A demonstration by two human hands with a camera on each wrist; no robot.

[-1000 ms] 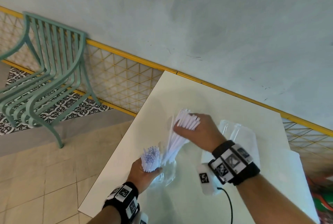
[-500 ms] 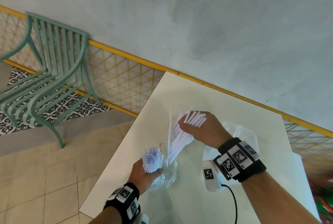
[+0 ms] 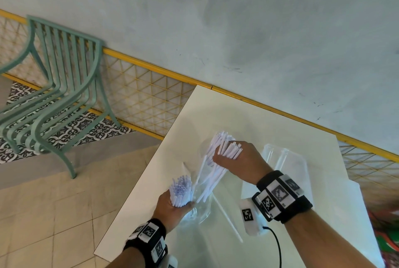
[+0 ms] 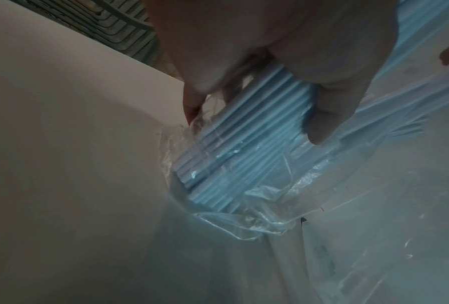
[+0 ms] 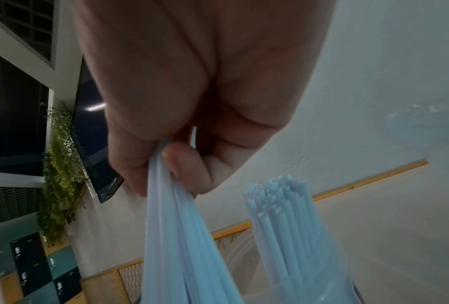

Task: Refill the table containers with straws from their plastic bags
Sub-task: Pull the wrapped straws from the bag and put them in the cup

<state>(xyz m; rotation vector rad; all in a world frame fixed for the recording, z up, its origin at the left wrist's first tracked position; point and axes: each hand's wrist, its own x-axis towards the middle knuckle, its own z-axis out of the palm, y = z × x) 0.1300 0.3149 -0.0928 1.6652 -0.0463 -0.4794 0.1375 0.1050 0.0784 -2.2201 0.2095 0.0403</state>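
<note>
My left hand [image 3: 172,205] grips an upright bundle of white straws [image 3: 181,189] near the table's left edge; the left wrist view shows its lower end [image 4: 234,148] sitting in a crumpled clear plastic bag [image 4: 265,207]. My right hand [image 3: 237,161] holds a second, fanned bundle of straws [image 3: 222,151] higher up and further back, tilted, its lower ends reaching down into the bag [image 3: 200,209]. In the right wrist view the fingers [image 5: 182,164] pinch those straws [image 5: 176,236], with the left bundle [image 5: 283,207] beside them. A single straw [image 3: 228,222] lies loose on the table.
The white table [image 3: 216,114] stands against a pale wall with a yellow rail. Another clear bag holding a few straws [image 3: 282,160] lies behind my right wrist. A green metal chair [image 3: 54,95] stands on the tiled floor to the left.
My right hand has lifted its bundle of straws up and slightly right, drawing them further out of the bag. My left hand and its bundle have stayed in place.
</note>
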